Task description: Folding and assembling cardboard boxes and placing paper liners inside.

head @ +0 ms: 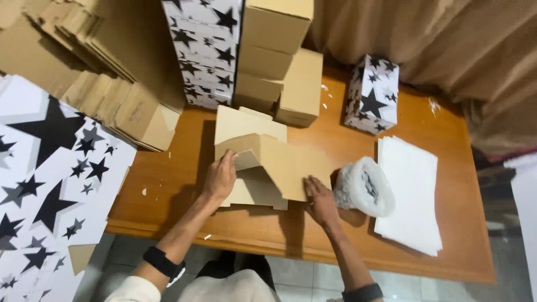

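A: Where do the hands sit, and how much open room is around them?

B: Both are on the half-folded brown cardboard box (263,168) in the middle of the wooden bench (184,184). The left hand (220,178) presses its fingers on a raised flap at the box's left edge, partly curled, gripping that flap. The right hand (320,200) lies flat and spread against the lower right edge of the tilted panel, clasping nothing. Bare wood shows to the left of the box and along the near edge; the right side is tighter.

A: Tighter how?

B: A roll wrapped in clear plastic (364,186) lies just beside the right hand, resting on the stack of white sheets (411,193) (its contents are too blurred to tell).

A: Any containers?

B: Closed ones only. A star-printed box (372,94) stands upright at the far side, a tall star-printed stack (204,50) and plain brown boxes (279,67) rise behind the work. Flattened cardboard blanks (112,95) lean at the far left.

A: And the room?

B: A large star-printed sheet (50,184) overhangs the bench's left end, a tan curtain (436,45) hangs behind, and pale floor tiles (302,274) show below the near edge.
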